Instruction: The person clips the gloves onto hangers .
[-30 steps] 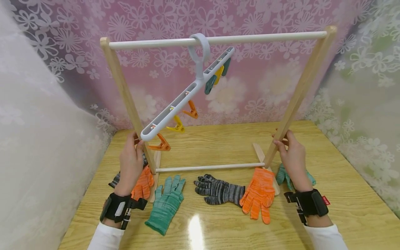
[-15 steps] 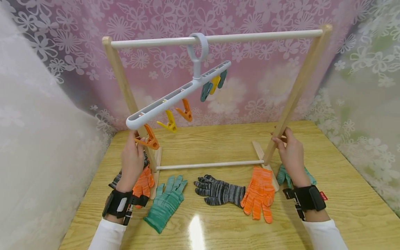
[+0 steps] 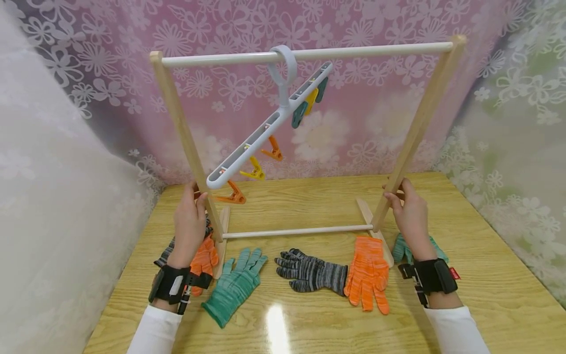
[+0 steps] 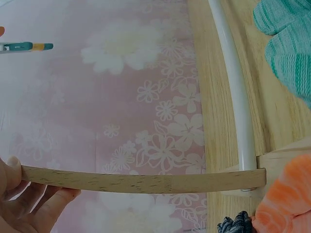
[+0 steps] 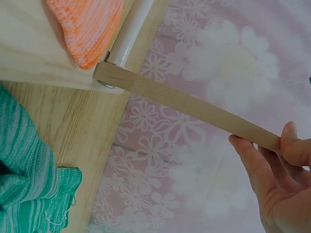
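At the far left, a grey glove [image 3: 165, 254] and an orange one [image 3: 203, 256] lie beside the left foot of a wooden rack [image 3: 376, 51]; being knitted, they should be soft, light and easy to pinch anywhere. The left hand [image 3: 189, 226] grips the left post [image 3: 179, 115] low down, thumb and fingers on opposite sides. That squared wood looks stiff and not slippery, a sound place to hold.

A green glove [image 3: 234, 287] lies flat on the desk [image 3: 336, 327] just right of that foot. Above, a hanger [image 3: 283, 113] with coloured clips hangs askew from the smooth top rod, near its middle; it looks light and likely to swing or slide, and its stem seems the best hold. The slim lower rod [image 3: 296, 231] ties the posts together.

Farther right lie another grey glove [image 3: 311, 270] and, touching it, an orange one [image 3: 367, 275]. The right hand [image 3: 411, 216] pinches the right post [image 3: 422, 115] low down; paired grips should stop the tall, probably light frame twisting.
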Motion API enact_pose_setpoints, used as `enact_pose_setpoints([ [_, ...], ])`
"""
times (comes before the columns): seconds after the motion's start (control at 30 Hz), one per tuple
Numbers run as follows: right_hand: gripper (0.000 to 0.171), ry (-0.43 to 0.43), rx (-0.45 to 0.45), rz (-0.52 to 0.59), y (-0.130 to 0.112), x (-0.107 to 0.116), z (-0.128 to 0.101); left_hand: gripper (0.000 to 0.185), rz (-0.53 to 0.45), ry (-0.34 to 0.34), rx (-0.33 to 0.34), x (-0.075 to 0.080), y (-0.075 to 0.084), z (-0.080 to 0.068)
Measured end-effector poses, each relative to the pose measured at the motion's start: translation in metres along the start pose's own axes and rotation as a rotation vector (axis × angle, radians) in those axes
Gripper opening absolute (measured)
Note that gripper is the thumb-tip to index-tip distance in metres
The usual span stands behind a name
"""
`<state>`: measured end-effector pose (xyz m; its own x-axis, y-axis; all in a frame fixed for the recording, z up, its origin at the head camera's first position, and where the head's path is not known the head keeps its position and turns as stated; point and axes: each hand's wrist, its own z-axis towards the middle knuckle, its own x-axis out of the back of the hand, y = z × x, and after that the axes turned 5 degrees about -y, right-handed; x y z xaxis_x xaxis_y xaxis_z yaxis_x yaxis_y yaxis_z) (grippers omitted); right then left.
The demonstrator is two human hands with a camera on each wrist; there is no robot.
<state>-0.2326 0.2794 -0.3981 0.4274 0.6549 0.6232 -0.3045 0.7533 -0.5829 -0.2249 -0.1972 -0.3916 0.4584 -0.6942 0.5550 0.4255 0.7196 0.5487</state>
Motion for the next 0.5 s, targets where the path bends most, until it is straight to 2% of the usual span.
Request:
enact_pose_setpoints([
  [0.17, 0.029, -0.008, 0.003, 0.025, 0.0003, -0.0022, 0.0037, 0.04, 0.003, 0.01, -0.003, -0.0019, -0.0022, 0.0024],
  [0.5, 0.033, -0.035, -0.021, 0.034, 0.0013, -0.0041, 0.008, 0.043, 0.02, -0.022, 0.029, -0.0026, -0.0049, 0.0053],
])
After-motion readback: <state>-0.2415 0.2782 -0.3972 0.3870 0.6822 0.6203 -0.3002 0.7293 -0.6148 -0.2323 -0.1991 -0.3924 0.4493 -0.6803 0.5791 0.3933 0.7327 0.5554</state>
